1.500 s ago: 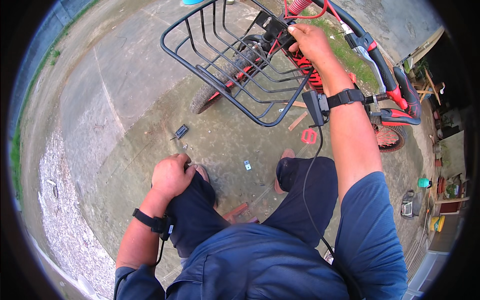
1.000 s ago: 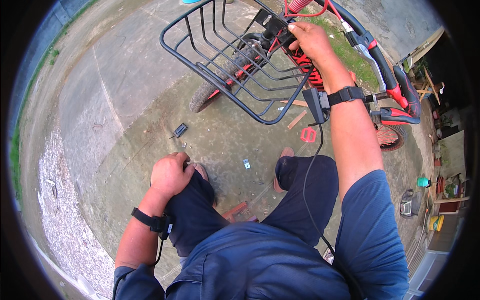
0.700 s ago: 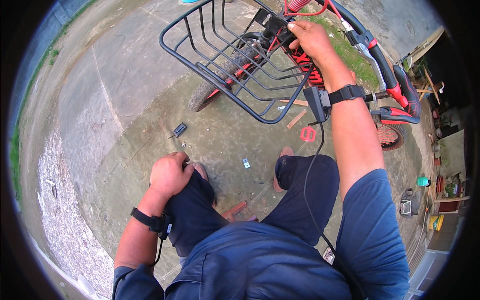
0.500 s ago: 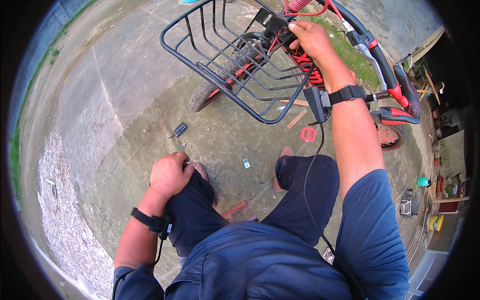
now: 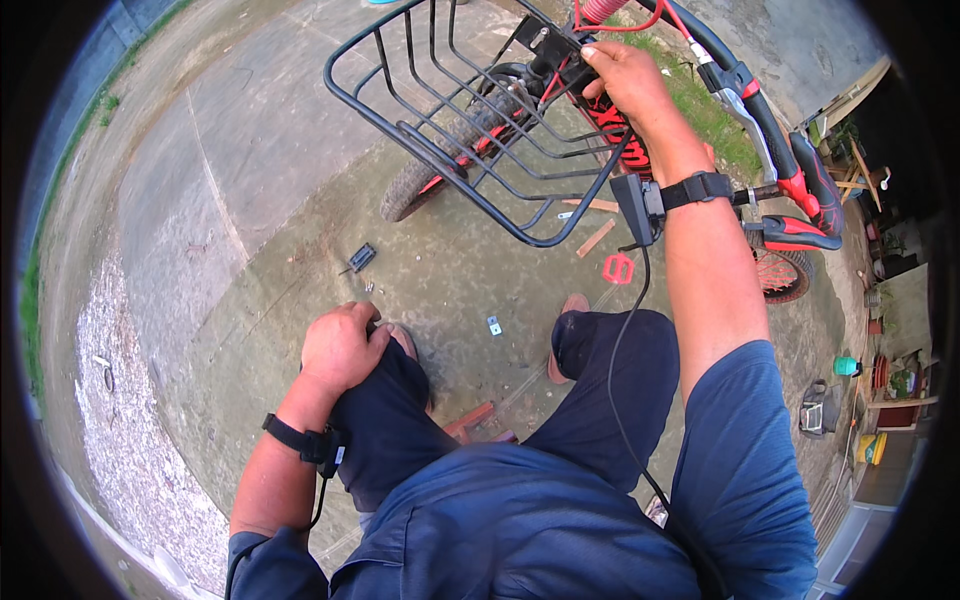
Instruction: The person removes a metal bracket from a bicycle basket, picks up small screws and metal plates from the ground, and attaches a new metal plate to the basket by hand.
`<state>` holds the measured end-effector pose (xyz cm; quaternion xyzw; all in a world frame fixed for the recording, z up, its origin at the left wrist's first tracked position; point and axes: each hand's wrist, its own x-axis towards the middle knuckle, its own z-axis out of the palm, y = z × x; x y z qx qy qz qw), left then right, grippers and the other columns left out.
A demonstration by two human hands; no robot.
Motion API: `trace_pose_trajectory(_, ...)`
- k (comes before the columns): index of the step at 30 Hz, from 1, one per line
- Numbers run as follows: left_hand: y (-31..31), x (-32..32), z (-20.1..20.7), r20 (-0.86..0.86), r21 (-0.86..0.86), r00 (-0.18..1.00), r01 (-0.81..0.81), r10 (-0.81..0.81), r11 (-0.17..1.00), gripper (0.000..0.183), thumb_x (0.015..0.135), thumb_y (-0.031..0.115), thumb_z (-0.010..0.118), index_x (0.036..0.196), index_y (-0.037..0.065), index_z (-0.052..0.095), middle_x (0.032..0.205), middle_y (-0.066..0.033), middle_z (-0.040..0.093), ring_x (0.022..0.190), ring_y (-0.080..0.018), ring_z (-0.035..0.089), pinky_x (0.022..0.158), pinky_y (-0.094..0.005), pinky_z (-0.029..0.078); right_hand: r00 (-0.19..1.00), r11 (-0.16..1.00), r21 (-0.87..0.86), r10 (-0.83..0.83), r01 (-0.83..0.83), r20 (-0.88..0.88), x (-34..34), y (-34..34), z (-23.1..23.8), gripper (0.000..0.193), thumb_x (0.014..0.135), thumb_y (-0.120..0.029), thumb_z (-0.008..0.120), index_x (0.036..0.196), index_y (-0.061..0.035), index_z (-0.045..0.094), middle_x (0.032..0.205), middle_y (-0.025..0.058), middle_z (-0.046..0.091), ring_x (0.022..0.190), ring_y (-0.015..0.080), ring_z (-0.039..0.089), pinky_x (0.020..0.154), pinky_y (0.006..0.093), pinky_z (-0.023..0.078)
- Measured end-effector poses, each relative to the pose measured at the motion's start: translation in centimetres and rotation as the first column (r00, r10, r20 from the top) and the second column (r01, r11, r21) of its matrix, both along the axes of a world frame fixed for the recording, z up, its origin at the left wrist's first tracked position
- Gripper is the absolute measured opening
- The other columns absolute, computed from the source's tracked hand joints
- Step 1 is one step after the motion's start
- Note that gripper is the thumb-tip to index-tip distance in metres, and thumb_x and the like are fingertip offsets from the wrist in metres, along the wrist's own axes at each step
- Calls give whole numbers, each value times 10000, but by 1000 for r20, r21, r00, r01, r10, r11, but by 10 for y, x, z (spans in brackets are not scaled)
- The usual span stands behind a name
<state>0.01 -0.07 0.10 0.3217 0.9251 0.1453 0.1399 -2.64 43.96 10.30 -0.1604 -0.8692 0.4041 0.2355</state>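
The black wire basket [image 5: 470,130] sits at the front of a red bicycle [image 5: 770,150], above its front wheel [image 5: 440,165], and everything here is placed from it. At the basket's rear rim, the right hand [image 5: 628,80] is closed around the black bracket [image 5: 555,50] where basket meets the handlebar stem, fingertips pinching the fitting; whether it holds a small fastener as well I cannot tell. The right arm is stretched forward and up, nearly straight, a watch-like strap at the wrist. The left hand [image 5: 342,345] rests well below the basket, curled in a loose fist on the left knee, holding nothing that shows. On the concrete floor [image 5: 200,200] beneath the basket lie a small black part [image 5: 360,257], a small metal plate [image 5: 494,324] and a red pedal [image 5: 617,268]. As a judgement: with only one hand on the fitting, the basket could tilt or swing on its mount, and any loose fastener could drop through the wires to the floor and roll among the scattered parts.
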Motion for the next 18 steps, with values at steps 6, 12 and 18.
trace_pose_trajectory(6, 1, -1, 0, 8, -7, 1000, -3, 3, 1000, 259, 810, 285, 635, 908, 46, 648, 893, -148, 661, 856, -339, 641, 762, -420, 512, 1000, 997, 77, -9, 9, 5, -3, 6, -2, 338, 918, -267, 594, 1138, -15, 643, 795, 54, 674, 616, 115, 645, 618, 257, 471)
trace_pose_trajectory(12, 2, 0, 0, 15, -18, 1000, -4, 5, 1000, 258, 815, 285, 635, 906, 44, 645, 895, -147, 662, 861, -340, 638, 762, -421, 510, 992, 987, -129, 89, -100, -93, -12, 17, -10, 186, 927, -137, 539, 975, 20, 626, 704, 81, 644, 501, 163, 601, 500, 297, 473)
trace_pose_trajectory(18, 2, 0, 2, 12, -23, 1000, 0, 0, 1000, 257, 811, 281, 638, 901, 41, 643, 887, -149, 663, 865, -340, 638, 766, -423, 509, 997, 988, -142, 54, -62, -60, -7, 6, -4, 189, 923, -140, 548, 988, 22, 618, 727, 79, 648, 497, 158, 597, 498, 294, 469)
